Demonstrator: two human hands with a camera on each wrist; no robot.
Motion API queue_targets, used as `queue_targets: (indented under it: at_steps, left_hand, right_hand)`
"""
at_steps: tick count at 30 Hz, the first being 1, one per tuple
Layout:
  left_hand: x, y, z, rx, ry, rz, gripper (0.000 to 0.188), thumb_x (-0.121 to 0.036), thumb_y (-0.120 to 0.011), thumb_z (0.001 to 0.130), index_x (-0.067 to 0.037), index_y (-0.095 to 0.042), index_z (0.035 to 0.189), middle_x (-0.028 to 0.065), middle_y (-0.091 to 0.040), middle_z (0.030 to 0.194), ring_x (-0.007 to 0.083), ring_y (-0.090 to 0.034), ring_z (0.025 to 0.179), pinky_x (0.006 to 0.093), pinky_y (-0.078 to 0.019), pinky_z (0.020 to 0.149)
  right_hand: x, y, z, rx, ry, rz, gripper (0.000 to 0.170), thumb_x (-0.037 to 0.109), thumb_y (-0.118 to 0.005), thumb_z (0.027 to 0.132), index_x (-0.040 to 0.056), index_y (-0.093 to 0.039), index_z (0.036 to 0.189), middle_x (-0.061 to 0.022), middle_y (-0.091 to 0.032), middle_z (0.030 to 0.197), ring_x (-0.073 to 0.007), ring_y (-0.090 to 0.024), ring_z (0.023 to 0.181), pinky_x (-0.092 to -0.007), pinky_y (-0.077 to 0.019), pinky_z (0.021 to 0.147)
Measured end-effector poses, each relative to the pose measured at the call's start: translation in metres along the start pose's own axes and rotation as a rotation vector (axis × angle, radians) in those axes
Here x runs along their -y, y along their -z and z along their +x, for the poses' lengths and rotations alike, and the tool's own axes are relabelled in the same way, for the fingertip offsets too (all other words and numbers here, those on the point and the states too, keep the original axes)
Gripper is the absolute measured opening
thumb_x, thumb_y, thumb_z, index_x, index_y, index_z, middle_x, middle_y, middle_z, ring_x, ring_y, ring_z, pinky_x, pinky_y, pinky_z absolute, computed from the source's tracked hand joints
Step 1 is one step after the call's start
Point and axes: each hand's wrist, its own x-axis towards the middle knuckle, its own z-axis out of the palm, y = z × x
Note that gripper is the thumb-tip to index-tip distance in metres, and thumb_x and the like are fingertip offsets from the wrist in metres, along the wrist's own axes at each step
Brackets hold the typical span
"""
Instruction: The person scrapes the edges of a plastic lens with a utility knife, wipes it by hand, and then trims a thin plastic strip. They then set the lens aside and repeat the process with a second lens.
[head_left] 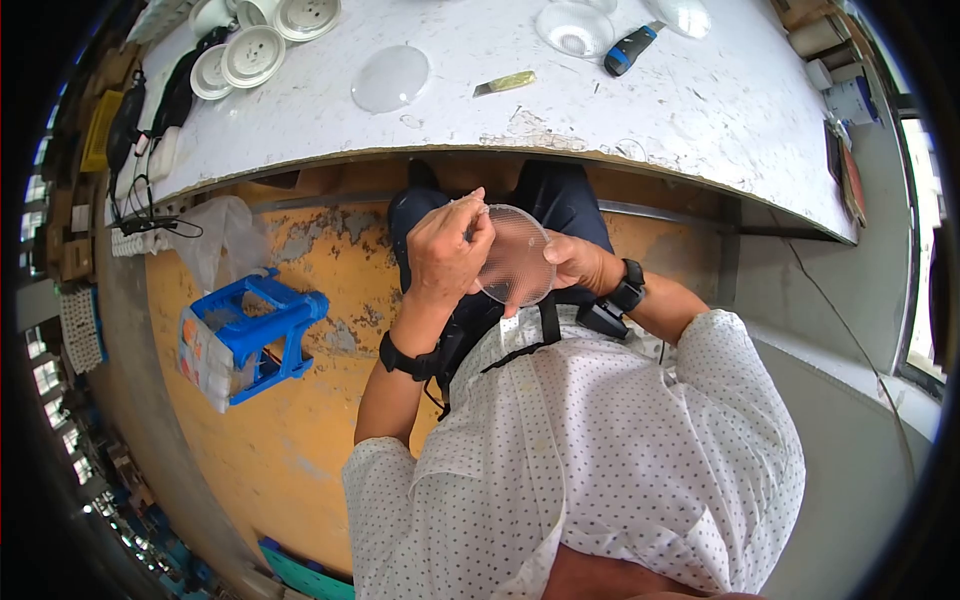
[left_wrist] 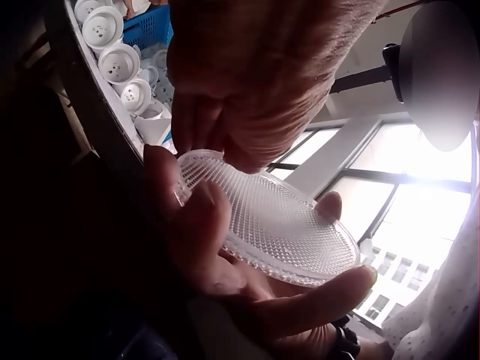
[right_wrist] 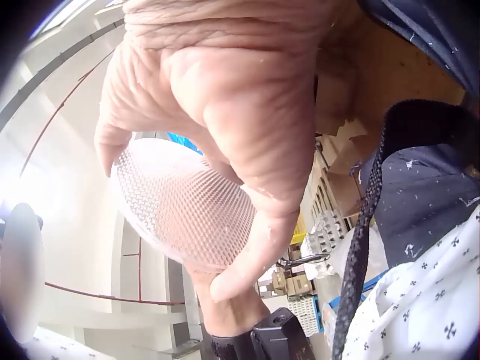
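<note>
In the head view, a clear round lamp cover (head_left: 520, 255) with a fine ribbed texture is held over the person's lap. The right hand (head_left: 582, 262) grips its right side, thumb on the near face and fingers spread across the back, which show through the plastic. At the opposite rim is the left hand (head_left: 450, 248), fingers curled and tips pinched at the edge. In the left wrist view the left hand (left_wrist: 259, 75) comes down over the rim of the cover (left_wrist: 270, 225). The right wrist view shows the right hand (right_wrist: 225, 105) spanning the cover (right_wrist: 180, 202).
On the white table (head_left: 300, 125) lie a flat translucent disc (head_left: 390, 78), a yellowish box cutter (head_left: 505, 83), a blue-black utility knife (head_left: 632, 50), clear covers (head_left: 575, 28) and white cups (head_left: 253, 56) with holes. A blue stool (head_left: 255, 335) stands on the floor at left.
</note>
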Motion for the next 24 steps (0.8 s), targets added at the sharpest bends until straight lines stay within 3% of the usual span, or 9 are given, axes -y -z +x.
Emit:
queue_targets:
  at_steps: [6, 24]
  left_hand:
    - [0.003, -0.002, -0.003, -0.049, -0.056, 0.052, 0.018, 0.003, -0.066, 0.069, -0.001, -0.063, 0.086, 0.0120, -0.070, 0.087, 0.0238, -0.068, 0.068, 0.0291, -0.0554, 0.060]
    - [0.006, -0.001, -0.012, -0.134, -0.097, 0.092, 0.022, 0.005, -0.067, 0.069, -0.001, -0.061, 0.090, 0.0111, -0.070, 0.089, 0.0227, -0.069, 0.072, 0.0281, -0.0559, 0.062]
  right_hand:
    - [-0.005, 0.005, 0.001, -0.014, 0.005, -0.015, 0.088, 0.036, -0.071, 0.075, 0.0006, -0.023, 0.139, -0.0231, -0.039, 0.126, -0.0363, -0.046, 0.119, -0.0503, -0.0557, 0.080]
    - [-0.008, -0.001, 0.008, 0.057, 0.000, 0.093, 0.083, 0.037, -0.066, 0.075, 0.0040, -0.024, 0.140, -0.0217, -0.040, 0.128, -0.0348, -0.049, 0.117, -0.0502, -0.0561, 0.079]
